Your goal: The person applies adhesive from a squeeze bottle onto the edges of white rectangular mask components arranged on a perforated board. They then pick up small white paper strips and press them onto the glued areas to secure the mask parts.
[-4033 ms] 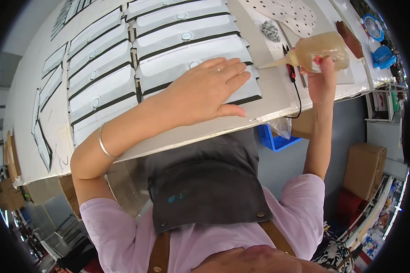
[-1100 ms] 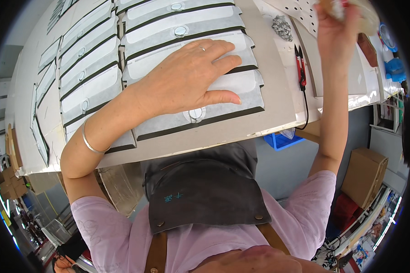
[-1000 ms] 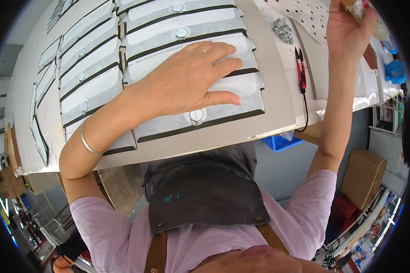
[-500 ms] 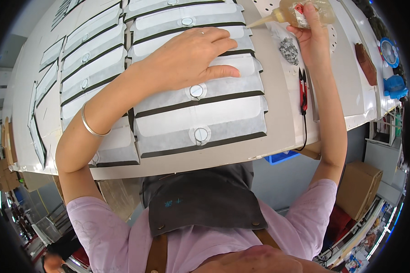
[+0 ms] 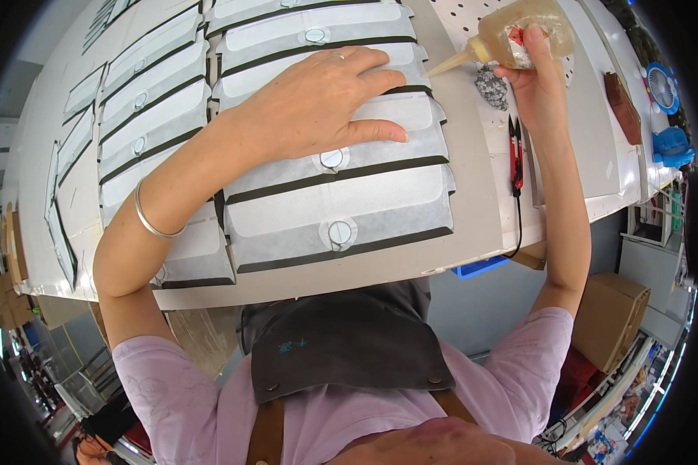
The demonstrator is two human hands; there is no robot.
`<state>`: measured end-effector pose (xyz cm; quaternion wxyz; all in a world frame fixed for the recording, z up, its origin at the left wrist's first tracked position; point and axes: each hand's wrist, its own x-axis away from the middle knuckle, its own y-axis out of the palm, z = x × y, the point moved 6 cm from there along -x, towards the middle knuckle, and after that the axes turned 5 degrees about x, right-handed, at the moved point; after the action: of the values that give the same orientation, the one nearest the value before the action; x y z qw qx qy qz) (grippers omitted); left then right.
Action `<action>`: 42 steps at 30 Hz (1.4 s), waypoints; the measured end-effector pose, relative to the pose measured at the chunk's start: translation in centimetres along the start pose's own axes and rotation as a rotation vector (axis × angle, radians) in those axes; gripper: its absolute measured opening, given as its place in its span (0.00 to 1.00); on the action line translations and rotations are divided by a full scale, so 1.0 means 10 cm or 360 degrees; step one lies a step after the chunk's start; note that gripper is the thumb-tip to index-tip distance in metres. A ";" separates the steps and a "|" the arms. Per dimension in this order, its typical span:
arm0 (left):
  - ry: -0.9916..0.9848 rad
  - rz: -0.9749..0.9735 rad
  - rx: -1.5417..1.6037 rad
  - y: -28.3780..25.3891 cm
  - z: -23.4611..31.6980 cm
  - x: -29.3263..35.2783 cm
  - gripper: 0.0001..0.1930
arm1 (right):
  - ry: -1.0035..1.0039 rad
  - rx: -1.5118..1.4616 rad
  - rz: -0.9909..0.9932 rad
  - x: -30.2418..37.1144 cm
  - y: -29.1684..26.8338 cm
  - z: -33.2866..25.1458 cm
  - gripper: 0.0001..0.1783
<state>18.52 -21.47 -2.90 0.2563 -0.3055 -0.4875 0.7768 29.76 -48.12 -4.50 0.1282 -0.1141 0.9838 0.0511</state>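
Across bare board (image 5: 477, 201) from the panels' (image 5: 399, 201) edges, right grip (image 5: 537, 84) holds bottle (image 5: 521, 19); left grip (image 5: 322, 94) rests wide.

The left arm (image 5: 136, 244) is bent sharply at the elbow, its forearm (image 5: 198, 170) slanted upward and inward. The left hand (image 5: 322, 101) is held palm down, its fingers loosely spread and its thumb set apart. The right forearm (image 5: 566, 205) is raised nearly upright; the right hand (image 5: 540, 93) is closed in a grip, thumb extended upward, fingers partly hidden.
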 end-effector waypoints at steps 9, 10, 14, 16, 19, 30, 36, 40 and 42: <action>0.0015 0.0003 0.0003 0.00 0.01 0.00 0.32 | -0.0357 0.0213 -0.0048 -0.23 -0.02 -0.12 0.22; 0.0018 0.0002 0.0012 0.00 0.00 -0.01 0.32 | -0.0448 0.0276 -0.0044 -0.27 -0.06 -0.14 0.22; -0.0031 0.0016 0.0008 0.00 -0.03 0.08 0.31 | -0.1136 -0.0013 0.0338 -0.35 0.33 -0.81 0.24; 0.0008 0.0030 0.0045 0.03 -0.03 0.01 0.31 | -0.1173 -0.0158 0.0343 -0.36 0.23 -1.18 0.23; 0.0000 0.0010 0.0057 0.00 -0.03 0.04 0.30 | -0.0972 -0.0316 0.0266 -0.55 0.13 -1.24 0.21; -0.0114 0.0039 0.0050 -0.11 -0.49 -0.30 0.31 | -0.0079 -0.0072 0.0183 -0.77 0.19 0.11 0.20; -0.0092 -0.0033 0.0047 -0.06 -0.59 -0.38 0.31 | -0.0091 0.0051 0.0178 -0.81 0.23 0.21 0.22; -0.0083 -0.0043 0.0035 -0.04 -0.59 -0.39 0.32 | -0.0084 0.0060 0.0127 -0.76 0.17 0.22 0.24; -0.0077 -0.0030 0.0031 -0.04 -0.59 -0.37 0.33 | -0.0082 0.0113 0.0074 -0.72 0.15 0.16 0.24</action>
<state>25.38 -20.36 -3.72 0.2545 -0.2795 -0.4889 0.7862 36.59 -44.88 -4.05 0.1562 -0.0854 0.9838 0.0220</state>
